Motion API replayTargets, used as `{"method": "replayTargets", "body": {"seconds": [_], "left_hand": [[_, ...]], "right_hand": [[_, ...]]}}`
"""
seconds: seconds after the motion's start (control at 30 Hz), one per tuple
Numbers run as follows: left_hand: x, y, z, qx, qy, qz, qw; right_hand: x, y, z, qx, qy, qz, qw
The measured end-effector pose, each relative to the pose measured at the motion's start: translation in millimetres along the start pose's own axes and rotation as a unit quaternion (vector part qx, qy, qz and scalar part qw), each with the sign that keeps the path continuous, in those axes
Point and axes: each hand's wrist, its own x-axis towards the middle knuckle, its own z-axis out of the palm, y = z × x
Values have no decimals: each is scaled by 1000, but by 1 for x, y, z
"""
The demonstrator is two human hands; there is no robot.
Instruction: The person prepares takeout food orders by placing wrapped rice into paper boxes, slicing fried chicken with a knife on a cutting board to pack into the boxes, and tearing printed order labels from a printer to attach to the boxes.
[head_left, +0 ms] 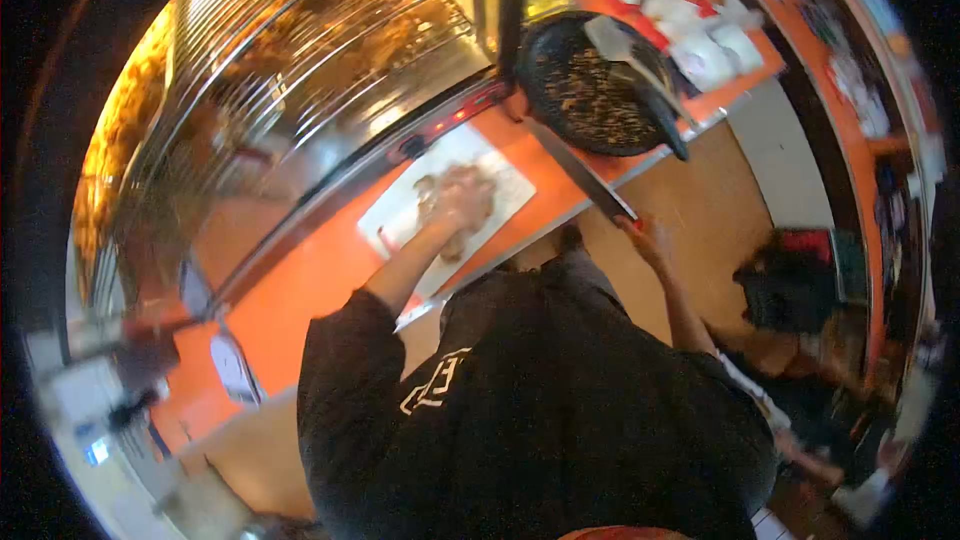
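A white cutting board (508, 180) lies on the orange counter (300, 285). My left hand (458, 202) rests on pale, chopped-looking food (450, 248) on that board; its fingers are smeared by motion. To the right, past the counter's front edge, my right hand (645, 238) is closed round the handle of a large knife (585, 175). The long dark blade points up and left, towards the black pan, apart from the board.
Behind the board stands a lit glass display case (330, 60) with food on wire racks. A round black pan (580, 90) holds brown bits and a spatula (640, 68). White packages (715, 55) lie at the upper right. Another person's arm (815, 462) shows at the lower right.
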Motion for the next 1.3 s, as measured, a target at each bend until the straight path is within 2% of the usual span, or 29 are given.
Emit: {"method": "replayTargets", "body": {"seconds": [0.03,0.07,0.1,0.13,0.2,0.23,0.3,0.33,0.37,0.4,0.43,0.47,0.53,0.57,0.6,0.63,0.67,0.77,0.8,0.87,0.93,1.0,1.03,1.1,1.17,1.2,1.23,1.27,1.3], "left_hand": [[5,-15,22,-4,5,20,1000],[3,-23,19,-3,164,63,984],[-2,-14,-4,-157,192,17,969],[-7,-4,-29,-311,234,-18,921],[-12,12,-68,-566,112,-131,806],[-2,7,-68,-410,191,-39,891],[33,6,-73,-237,267,65,932],[54,17,-89,-566,109,92,812],[77,31,-104,-811,-70,102,572],[101,66,-148,-779,-38,146,608],[125,100,-192,-746,-1,186,640],[144,133,-225,-703,9,110,702],[221,171,-260,-453,111,208,860],[248,194,-289,-439,134,236,857],[302,207,-285,-246,167,290,910],[356,219,-280,-55,222,336,914],[368,245,-307,-137,161,229,950],[453,270,-301,-118,168,179,962],[459,277,-297,-116,211,139,961],[466,269,-296,-136,169,153,964],[447,236,-282,-259,107,156,947],[370,203,-275,-260,183,180,931],[309,196,-287,-149,266,215,928],[208,156,-293,-139,145,160,966],[121,110,-279,-157,-41,41,986],[76,73,-200,-30,48,7,998],[36,70,-183,-42,-77,-103,991],[-4,68,-167,-26,-204,-206,957],[-40,76,-156,28,-252,-274,928]], "right_hand": [[-9,6,-3,8,26,19,999],[-17,9,-5,17,44,9,999],[-25,14,-8,24,58,-1,998],[-27,24,-8,32,76,12,997],[-27,44,-9,93,90,28,991],[-28,50,-17,101,104,35,989],[-31,58,-36,149,104,90,979],[-33,62,-49,152,112,93,978],[-36,66,-65,220,125,111,961],[-37,73,-79,286,135,127,940],[-37,83,-92,286,137,128,940],[-37,95,-105,304,158,133,930],[-38,113,-129,321,182,134,920],[-37,119,-143,352,197,133,905],[-37,127,-153,383,212,132,890],[-34,141,-156,381,213,127,891],[-30,158,-155,366,242,142,887],[-25,174,-166,357,273,167,878],[-21,176,-172,366,272,183,871],[-14,187,-180,355,250,177,883],[-9,192,-181,346,217,174,896],[11,194,-185,346,201,161,902],[21,193,-186,345,187,153,907],[43,186,-190,273,156,142,939],[67,170,-188,168,107,119,973],[75,155,-188,130,65,104,984],[85,136,-184,121,23,83,989],[94,112,-179,85,-2,7,996],[101,85,-170,55,-17,-71,996]]}}
